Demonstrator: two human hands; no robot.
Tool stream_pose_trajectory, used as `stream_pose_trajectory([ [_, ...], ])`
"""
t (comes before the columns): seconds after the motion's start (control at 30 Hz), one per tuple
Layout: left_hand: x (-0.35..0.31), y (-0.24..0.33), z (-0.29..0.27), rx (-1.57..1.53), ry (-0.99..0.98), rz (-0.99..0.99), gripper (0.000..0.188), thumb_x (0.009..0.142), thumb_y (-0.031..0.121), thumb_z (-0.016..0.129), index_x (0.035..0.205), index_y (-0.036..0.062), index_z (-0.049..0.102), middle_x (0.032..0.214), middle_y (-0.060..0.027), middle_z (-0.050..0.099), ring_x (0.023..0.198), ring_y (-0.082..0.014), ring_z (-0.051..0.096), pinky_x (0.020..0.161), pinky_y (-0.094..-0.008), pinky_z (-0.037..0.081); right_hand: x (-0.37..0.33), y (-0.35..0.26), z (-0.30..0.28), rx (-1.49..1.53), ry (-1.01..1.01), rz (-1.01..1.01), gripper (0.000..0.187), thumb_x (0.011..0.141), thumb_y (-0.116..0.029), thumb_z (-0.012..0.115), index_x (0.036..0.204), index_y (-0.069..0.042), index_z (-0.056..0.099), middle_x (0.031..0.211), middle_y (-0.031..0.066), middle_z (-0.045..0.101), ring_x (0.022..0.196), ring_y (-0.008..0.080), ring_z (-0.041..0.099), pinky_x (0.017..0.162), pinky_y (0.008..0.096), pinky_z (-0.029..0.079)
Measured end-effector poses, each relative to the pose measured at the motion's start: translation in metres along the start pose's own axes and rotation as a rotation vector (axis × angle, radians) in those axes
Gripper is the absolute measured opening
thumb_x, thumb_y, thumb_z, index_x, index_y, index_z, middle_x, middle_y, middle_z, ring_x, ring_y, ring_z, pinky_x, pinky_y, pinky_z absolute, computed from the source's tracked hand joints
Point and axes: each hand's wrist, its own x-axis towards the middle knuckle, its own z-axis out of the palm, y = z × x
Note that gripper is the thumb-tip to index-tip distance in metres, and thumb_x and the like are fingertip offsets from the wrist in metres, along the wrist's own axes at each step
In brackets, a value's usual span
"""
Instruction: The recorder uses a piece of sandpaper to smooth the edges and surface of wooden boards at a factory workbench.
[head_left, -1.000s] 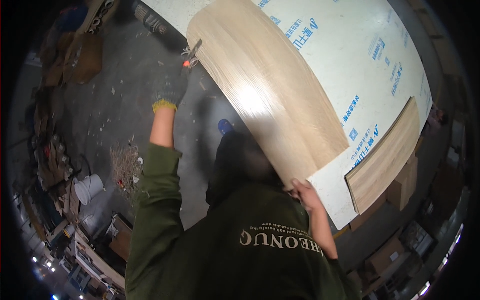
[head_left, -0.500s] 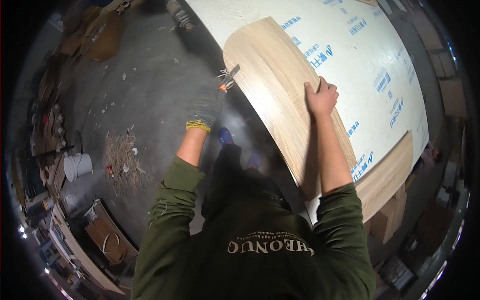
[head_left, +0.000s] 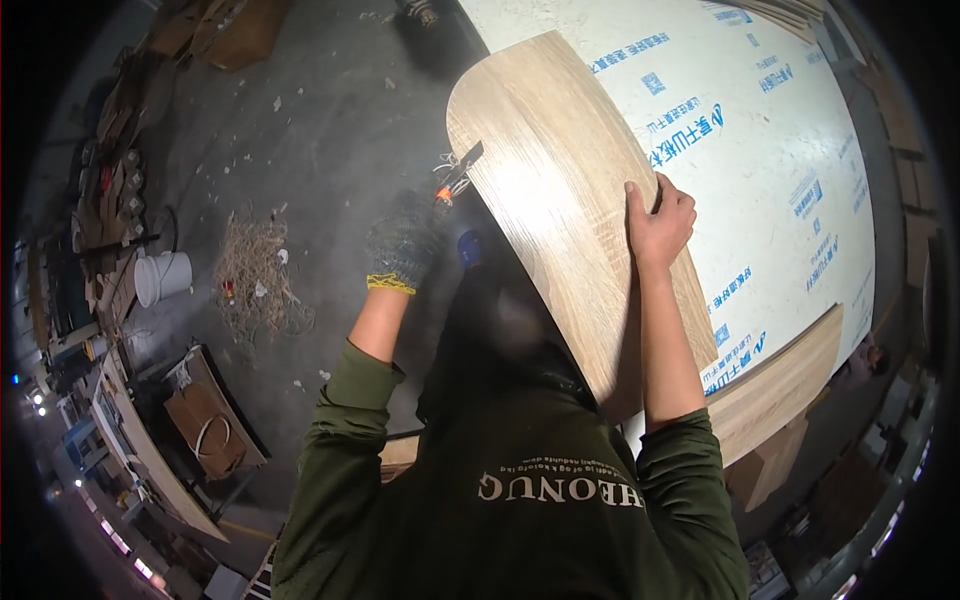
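Note:
My left hand, in a dark knit glove with a yellow cuff, is closed around a flat metal-bladed tool with an orange part. Its blade meets the left edge of a pale wood-grain panel, just below the rounded corner. Thin light strips curl around the blade. My bare right hand grips the panel's right edge, thumb on top and fingers over the side. The panel rests on a white sheet with blue print, its rounded end sticking out past the sheet's left edge. The glove partly hides the tool's handle.
Another wood-grain panel lies at the near right of the sheet. On the floor to the left are a heap of thin strips, a white bucket and a cardboard box. More boards lie at the far right.
The panel has shifted left and turned slightly, so its rounded end overhangs the sheet's edge more. My right hand has moved with it. The blade sits slightly lower along the panel's left edge.

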Motion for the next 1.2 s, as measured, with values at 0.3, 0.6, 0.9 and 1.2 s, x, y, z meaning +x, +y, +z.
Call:
stream_pose_trajectory([
  [0.3,0.009,-0.010,0.007,-0.021,0.206,0.161,0.038,0.095,0.038,0.052,0.127,0.0189,0.058,0.091,-0.0148,0.062,0.080,-0.0341,0.062,0.069,-0.0458,0.050,0.001,0.009,0.004,0.063,0.041,-0.027,0.057,0.078,-0.049,0.072,0.121,-0.012,0.065,0.101,0.0092,0.053,0.096,0.0258,0.050,0.091,0.0394,0.042],
  [0.6,0.032,-0.016,-0.001,0.049,0.138,0.142,0.037,0.095,0.038,0.052,0.124,0.0178,0.060,0.093,-0.0154,0.065,0.082,-0.0340,0.063,0.070,-0.0453,0.050,0.001,0.009,0.004,0.072,0.057,-0.041,0.056,0.077,-0.048,0.073,0.120,-0.013,0.066,0.098,0.0096,0.054,0.095,0.0262,0.051,0.090,0.0398,0.042],
  [0.9,0.064,-0.026,-0.008,0.065,0.110,0.139,0.038,0.094,0.040,0.052,0.125,0.0185,0.060,0.097,-0.0143,0.066,0.089,-0.0348,0.063,0.077,-0.0443,0.051,0.004,0.014,0.006,0.092,0.069,-0.052,0.053,0.076,-0.044,0.075,0.118,-0.012,0.068,0.096,0.0090,0.054,0.092,0.0255,0.051,0.085,0.0382,0.045],
  [1.2,0.122,-0.051,-0.009,-0.038,0.209,0.310,0.039,0.094,0.044,0.049,0.113,0.0134,0.065,0.098,-0.0140,0.065,0.081,-0.0346,0.063,0.071,-0.0456,0.051,0.005,0.009,0.000,0.111,0.046,-0.089,0.051,0.073,-0.036,0.078,0.115,-0.010,0.068,0.094,0.0093,0.053,0.090,0.0253,0.050,0.083,0.0364,0.044],
])
